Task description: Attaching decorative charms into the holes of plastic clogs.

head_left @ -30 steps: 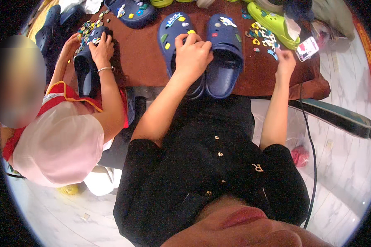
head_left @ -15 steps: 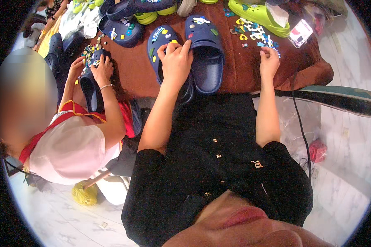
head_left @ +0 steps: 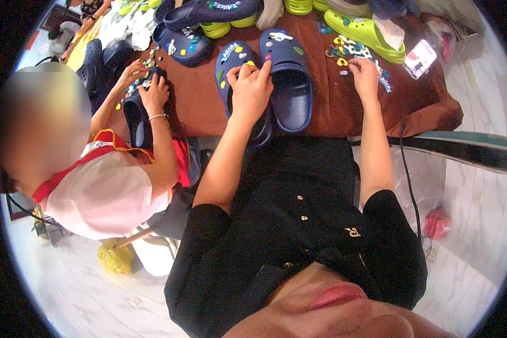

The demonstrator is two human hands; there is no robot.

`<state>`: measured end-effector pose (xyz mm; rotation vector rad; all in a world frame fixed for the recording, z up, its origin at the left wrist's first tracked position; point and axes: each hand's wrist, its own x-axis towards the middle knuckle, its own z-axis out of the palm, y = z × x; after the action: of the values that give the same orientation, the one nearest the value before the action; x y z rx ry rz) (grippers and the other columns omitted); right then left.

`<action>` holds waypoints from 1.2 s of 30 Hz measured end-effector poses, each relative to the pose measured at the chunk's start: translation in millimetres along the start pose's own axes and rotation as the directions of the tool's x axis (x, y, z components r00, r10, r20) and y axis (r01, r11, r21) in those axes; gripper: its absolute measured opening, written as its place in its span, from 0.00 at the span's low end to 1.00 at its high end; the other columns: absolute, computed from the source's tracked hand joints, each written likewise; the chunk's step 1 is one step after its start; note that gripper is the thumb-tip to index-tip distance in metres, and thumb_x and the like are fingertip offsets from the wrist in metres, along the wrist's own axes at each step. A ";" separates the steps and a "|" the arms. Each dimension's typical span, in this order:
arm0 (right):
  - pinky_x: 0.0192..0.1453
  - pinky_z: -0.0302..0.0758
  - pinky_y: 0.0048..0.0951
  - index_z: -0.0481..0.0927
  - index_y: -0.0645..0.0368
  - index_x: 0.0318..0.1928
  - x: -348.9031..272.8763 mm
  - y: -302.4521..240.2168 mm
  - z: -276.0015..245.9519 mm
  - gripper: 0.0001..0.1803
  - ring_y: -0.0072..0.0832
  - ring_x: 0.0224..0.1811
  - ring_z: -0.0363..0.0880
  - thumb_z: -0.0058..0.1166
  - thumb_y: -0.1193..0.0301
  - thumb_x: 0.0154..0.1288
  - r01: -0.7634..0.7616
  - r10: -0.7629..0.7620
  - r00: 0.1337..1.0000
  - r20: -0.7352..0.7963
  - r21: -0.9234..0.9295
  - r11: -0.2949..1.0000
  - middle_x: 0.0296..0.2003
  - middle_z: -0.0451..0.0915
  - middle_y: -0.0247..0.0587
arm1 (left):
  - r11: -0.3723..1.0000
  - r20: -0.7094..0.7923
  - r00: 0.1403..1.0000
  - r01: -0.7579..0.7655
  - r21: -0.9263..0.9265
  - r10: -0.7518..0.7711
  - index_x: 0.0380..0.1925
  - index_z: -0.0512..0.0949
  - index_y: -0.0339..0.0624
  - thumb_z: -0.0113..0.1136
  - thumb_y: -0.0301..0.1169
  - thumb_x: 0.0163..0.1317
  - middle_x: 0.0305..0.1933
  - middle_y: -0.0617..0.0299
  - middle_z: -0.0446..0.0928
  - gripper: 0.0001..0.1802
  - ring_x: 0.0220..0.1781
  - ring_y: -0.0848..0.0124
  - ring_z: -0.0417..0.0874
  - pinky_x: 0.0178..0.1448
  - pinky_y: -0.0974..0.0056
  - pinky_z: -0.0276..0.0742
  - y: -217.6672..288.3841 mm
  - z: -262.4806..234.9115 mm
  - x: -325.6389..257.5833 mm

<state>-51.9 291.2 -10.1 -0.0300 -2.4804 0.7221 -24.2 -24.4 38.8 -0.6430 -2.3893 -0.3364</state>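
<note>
My left hand [head_left: 252, 93] is closed on a navy clog [head_left: 229, 63], its fingers over the opening behind the toe. Colourful charms dot that clog's toe, and a yellow one shows by my fingertips. Against its right side stands the matching navy clog [head_left: 292, 107], also with charms on its toe. To the right my right hand [head_left: 366, 79] has its fingers curled together at the edge of a pile of loose charms [head_left: 352, 48]. Whether anything is between those fingertips is hidden.
A brown cloth [head_left: 332, 115] covers the table. Lime green clog [head_left: 366, 35] and phone-like slab [head_left: 420, 58] lie beyond my right hand; more navy clogs [head_left: 187, 49] stand at the far left. On my left, a co-worker's hands [head_left: 152, 93] work on a dark clog. A cable [head_left: 407, 174] hangs at right.
The whole view has shifted slightly, so the table appears lower and further right. My right hand has moved a little left along the charms. My left hand keeps its place on the clog.
</note>
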 end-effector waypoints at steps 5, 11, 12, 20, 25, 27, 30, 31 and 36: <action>0.47 0.74 0.43 0.84 0.58 0.32 12.2 -2.8 2.7 0.07 0.45 0.41 0.78 0.63 0.72 0.51 -0.100 0.128 0.989 0.071 -0.309 0.946 0.33 0.81 0.47 | 0.999 0.054 0.998 0.031 -0.029 -0.030 0.50 0.77 0.47 0.63 0.31 0.52 0.34 0.64 0.81 0.23 0.45 0.65 0.76 0.57 0.52 0.59 -0.1 -2.5 -0.7; 0.42 0.74 0.43 0.81 0.60 0.36 7.4 21.0 14.3 0.13 0.44 0.36 0.79 0.67 0.75 0.47 -0.081 0.076 0.997 -0.031 -0.198 0.977 0.33 0.81 0.47 | 0.998 0.071 0.997 0.045 -0.047 -0.041 0.50 0.77 0.47 0.64 0.31 0.50 0.35 0.65 0.81 0.24 0.46 0.65 0.76 0.58 0.52 0.59 -0.1 -3.0 -1.7; 0.41 0.73 0.42 0.80 0.61 0.37 8.3 28.4 15.8 0.14 0.44 0.36 0.79 0.67 0.75 0.46 -0.120 0.117 0.992 -0.042 -0.100 0.988 0.33 0.80 0.48 | 0.998 0.067 0.997 0.042 -0.042 -0.039 0.50 0.77 0.47 0.64 0.30 0.50 0.35 0.65 0.81 0.24 0.45 0.65 0.76 0.58 0.53 0.59 0.6 -3.1 -0.5; 0.39 0.73 0.41 0.78 0.61 0.35 16.1 34.7 17.7 0.15 0.44 0.35 0.79 0.68 0.74 0.46 -0.189 0.190 0.982 0.005 -0.064 0.980 0.30 0.80 0.48 | 0.996 0.052 0.997 0.052 -0.070 -0.048 0.49 0.78 0.46 0.64 0.29 0.49 0.33 0.66 0.81 0.23 0.44 0.68 0.76 0.58 0.54 0.59 -1.7 -1.8 -0.1; 0.40 0.73 0.45 0.76 0.61 0.34 21.3 23.1 17.4 0.14 0.48 0.35 0.78 0.67 0.70 0.49 -0.159 0.159 0.987 -0.022 -0.267 0.951 0.31 0.80 0.50 | 0.996 0.051 0.997 0.056 -0.072 -0.052 0.49 0.78 0.47 0.64 0.30 0.50 0.32 0.66 0.80 0.23 0.44 0.68 0.76 0.58 0.54 0.59 -1.3 -2.1 -1.0; 0.40 0.73 0.47 0.75 0.61 0.33 22.3 21.9 15.5 0.12 0.50 0.36 0.78 0.63 0.69 0.53 -0.158 0.161 0.987 -0.013 -0.275 0.948 0.31 0.80 0.52 | 0.995 0.056 0.997 0.062 -0.074 -0.058 0.49 0.78 0.47 0.64 0.31 0.50 0.32 0.67 0.80 0.23 0.44 0.68 0.75 0.58 0.54 0.59 -1.3 -2.1 -1.3; 0.40 0.73 0.48 0.74 0.61 0.32 20.8 21.5 14.2 0.08 0.51 0.36 0.78 0.59 0.71 0.56 -0.135 0.139 0.990 -0.012 -0.319 0.938 0.30 0.79 0.53 | 0.996 0.068 0.996 0.064 -0.068 -0.059 0.49 0.78 0.47 0.64 0.31 0.50 0.32 0.67 0.80 0.23 0.44 0.68 0.75 0.58 0.53 0.59 -2.4 -2.8 -1.4; 0.41 0.73 0.48 0.75 0.62 0.32 18.5 21.6 11.9 0.06 0.52 0.37 0.77 0.56 0.73 0.56 -0.138 0.143 0.990 -0.003 -0.289 0.947 0.31 0.80 0.54 | 0.996 0.075 0.996 0.059 -0.061 -0.054 0.49 0.78 0.47 0.64 0.31 0.50 0.33 0.67 0.80 0.23 0.45 0.68 0.75 0.58 0.53 0.59 -2.0 -2.6 -1.3; 0.38 0.74 0.38 0.80 0.61 0.38 4.6 15.0 8.8 0.07 0.39 0.34 0.79 0.56 0.73 0.59 -0.212 0.212 0.977 -0.011 0.001 0.977 0.31 0.81 0.48 | 0.995 0.086 0.994 0.079 -0.063 -0.073 0.50 0.78 0.48 0.64 0.31 0.50 0.32 0.67 0.80 0.23 0.44 0.69 0.76 0.57 0.53 0.59 -2.8 -2.9 -1.9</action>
<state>-62.3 300.6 -21.5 -0.3017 -2.4908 0.8071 -22.8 -28.6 39.6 -0.6075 -2.4959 -0.4308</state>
